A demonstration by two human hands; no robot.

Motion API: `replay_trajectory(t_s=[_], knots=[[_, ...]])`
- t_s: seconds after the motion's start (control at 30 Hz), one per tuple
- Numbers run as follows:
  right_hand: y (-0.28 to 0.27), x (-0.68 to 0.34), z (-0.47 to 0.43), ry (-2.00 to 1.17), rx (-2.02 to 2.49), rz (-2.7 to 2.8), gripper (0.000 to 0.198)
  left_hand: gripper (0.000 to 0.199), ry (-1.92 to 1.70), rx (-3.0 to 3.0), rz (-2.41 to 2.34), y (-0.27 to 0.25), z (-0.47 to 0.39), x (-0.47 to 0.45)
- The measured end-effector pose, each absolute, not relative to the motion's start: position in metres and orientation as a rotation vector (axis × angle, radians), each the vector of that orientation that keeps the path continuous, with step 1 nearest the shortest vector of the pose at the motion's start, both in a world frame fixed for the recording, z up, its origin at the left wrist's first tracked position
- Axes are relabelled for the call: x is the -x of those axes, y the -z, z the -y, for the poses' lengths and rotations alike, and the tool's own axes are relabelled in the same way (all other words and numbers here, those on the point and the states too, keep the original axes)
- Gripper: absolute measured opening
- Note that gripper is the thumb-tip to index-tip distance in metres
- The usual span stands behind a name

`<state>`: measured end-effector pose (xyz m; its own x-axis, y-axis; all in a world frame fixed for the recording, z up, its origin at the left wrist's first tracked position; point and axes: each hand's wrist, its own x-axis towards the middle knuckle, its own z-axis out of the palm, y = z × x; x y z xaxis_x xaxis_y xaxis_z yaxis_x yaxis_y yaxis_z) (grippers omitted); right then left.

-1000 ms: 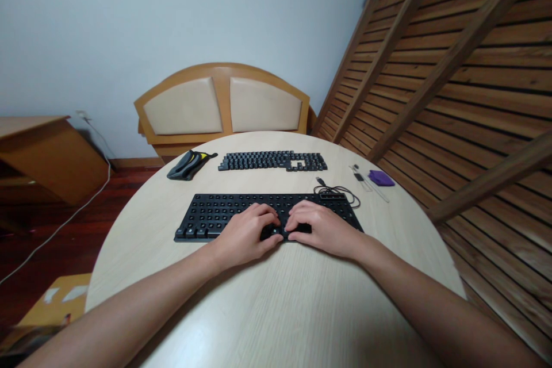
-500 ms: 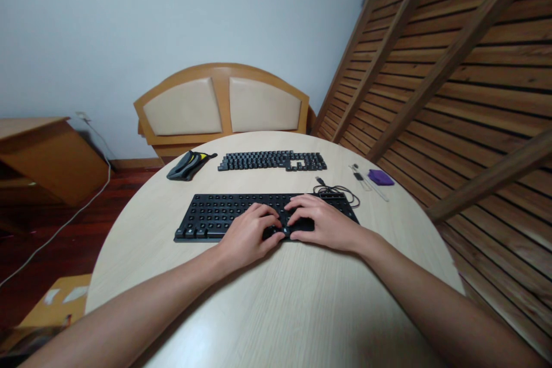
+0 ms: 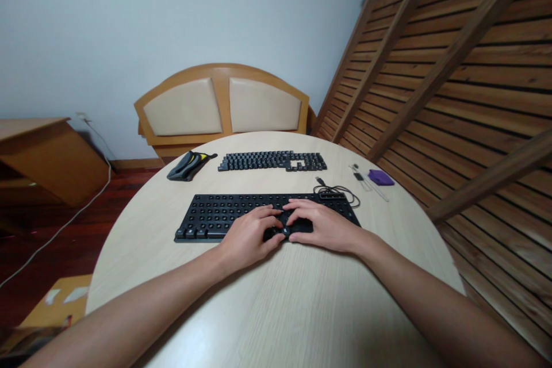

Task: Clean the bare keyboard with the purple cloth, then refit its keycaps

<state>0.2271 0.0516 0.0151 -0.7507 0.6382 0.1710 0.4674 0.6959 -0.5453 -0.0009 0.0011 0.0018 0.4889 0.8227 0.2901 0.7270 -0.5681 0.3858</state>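
A black keyboard lies on the round table, most of its keycaps off and small key posts showing; several keycaps stay along its front left edge. My left hand curls over the keyboard's front middle, thumb and index fingertips at the left side of one small black keycap. From the opposite side my right hand closes in, its thumb and bent fingers at the same keycap. Both hands rest on the keyboard, and their fingers hide part of the keys there.
Beyond the keyboard, loose black keycaps are laid out in rows. A dark pouch with yellow sits at the left. To the right are a coiled USB cable, thin metal tools and a folded purple cloth. Wooden slats lean alongside.
The fingers of both hands have shifted slightly around the keycap, and my left fingertips sit a touch lower. The other things on the table have not moved.
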Motion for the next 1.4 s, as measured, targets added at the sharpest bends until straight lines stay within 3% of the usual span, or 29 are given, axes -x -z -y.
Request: replay_trajectory(t_s=[0.33, 0.63, 1.1, 1.4], knots=[[-0.0136, -0.2251, -0.0520, -0.640, 0.848, 2.545, 0.027, 0.017, -0.666, -2.535, -1.333, -0.0018, -0.0016, 0.0011], [-0.0110, -0.2231, -0.0507, -0.596, 0.837, 2.551, 0.017, 0.016, -0.671, -2.544, -1.336, -0.0007, -0.0017, 0.0008], [-0.0112, -0.2210, -0.0500, -0.719, 0.860, 2.508, 0.012, 0.018, -0.640, -2.480, -1.347, -0.0013, -0.0002, -0.0011], [-0.0152, -0.2209, -0.0471, -0.548, 0.882, 2.519, 0.018, 0.021, -0.622, -2.496, -1.398, -0.0021, 0.0005, 0.0007]])
